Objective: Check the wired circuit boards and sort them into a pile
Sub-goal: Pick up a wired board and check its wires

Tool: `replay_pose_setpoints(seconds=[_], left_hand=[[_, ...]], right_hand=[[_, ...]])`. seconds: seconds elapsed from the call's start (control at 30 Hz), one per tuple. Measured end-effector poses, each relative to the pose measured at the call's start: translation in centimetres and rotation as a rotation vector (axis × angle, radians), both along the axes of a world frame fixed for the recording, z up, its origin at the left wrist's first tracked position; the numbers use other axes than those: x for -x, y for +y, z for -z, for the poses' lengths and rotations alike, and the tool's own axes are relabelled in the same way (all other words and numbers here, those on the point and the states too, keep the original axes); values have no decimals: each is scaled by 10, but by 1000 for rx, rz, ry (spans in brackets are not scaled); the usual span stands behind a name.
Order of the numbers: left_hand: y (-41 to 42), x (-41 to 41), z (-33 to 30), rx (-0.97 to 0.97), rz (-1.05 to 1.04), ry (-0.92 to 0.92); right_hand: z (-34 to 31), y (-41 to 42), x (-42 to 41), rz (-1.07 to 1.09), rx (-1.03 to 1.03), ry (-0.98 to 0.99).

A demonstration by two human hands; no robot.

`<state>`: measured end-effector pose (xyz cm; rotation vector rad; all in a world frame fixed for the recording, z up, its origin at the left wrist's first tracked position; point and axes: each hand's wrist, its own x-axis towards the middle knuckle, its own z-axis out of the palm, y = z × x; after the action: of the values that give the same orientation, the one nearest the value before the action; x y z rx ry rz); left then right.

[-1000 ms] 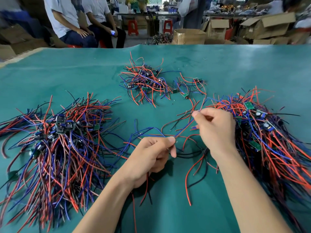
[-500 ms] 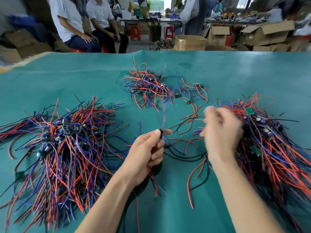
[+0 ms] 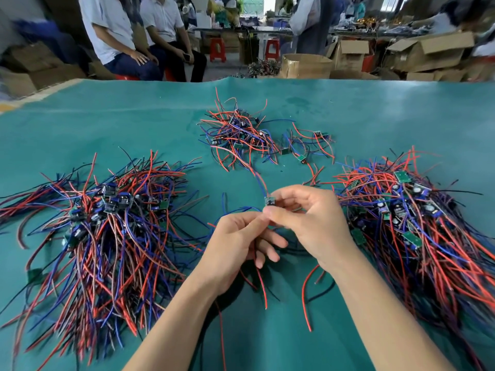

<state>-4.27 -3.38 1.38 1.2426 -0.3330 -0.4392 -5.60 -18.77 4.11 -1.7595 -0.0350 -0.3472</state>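
Observation:
Both hands meet over the middle of the green table (image 3: 375,116). My left hand (image 3: 238,245) and my right hand (image 3: 308,220) pinch one small wired circuit board (image 3: 268,201) between their fingertips; its red and blue wires trail up and hang down below my hands. A large pile of wired boards (image 3: 107,223) lies to the left, a second large pile (image 3: 417,223) to the right, and a smaller pile (image 3: 238,135) sits further back in the centre.
A few loose boards with wires (image 3: 310,145) lie right of the small pile. Loose red and black wires (image 3: 305,298) lie under my forearms. Two seated people (image 3: 139,36) and cardboard boxes (image 3: 428,52) are beyond the table's far edge.
My right hand moved left from the right pile and joined my left hand. The board that my left hand held up alone is now gripped by both hands.

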Motion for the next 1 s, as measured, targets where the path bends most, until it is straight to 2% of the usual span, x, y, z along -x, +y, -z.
replay_pose_setpoints(seconds=[0.2, 0.4, 0.47, 0.57, 0.67, 0.77, 0.83, 0.9, 1.0], left_hand=[[-1, 4, -3, 6, 185, -22], [-2, 10, -6, 17, 328, 6], [0, 8, -5, 15, 308, 13], [0, 5, -2, -18, 260, 26], [-1, 5, -2, -29, 255, 16], [0, 9, -5, -19, 271, -19], [1, 11, -6, -9, 276, -24], [1, 8, -4, -20, 274, -10], [-1, 3, -1, -63, 248, 33]], right_hand=[[-5, -16, -5, 265, -302, -82], [-42, -35, 3, 469, -358, -258], [-70, -26, 8, 438, -308, -354], [-118, 3, 10, 278, -292, -463], [-147, 56, -9, 61, -229, -405], [-148, 119, -43, -56, -100, -279], [-137, 145, -66, -129, 70, -152], [-120, 143, -95, -169, 356, -29], [-93, 87, -138, 35, 791, 77]])
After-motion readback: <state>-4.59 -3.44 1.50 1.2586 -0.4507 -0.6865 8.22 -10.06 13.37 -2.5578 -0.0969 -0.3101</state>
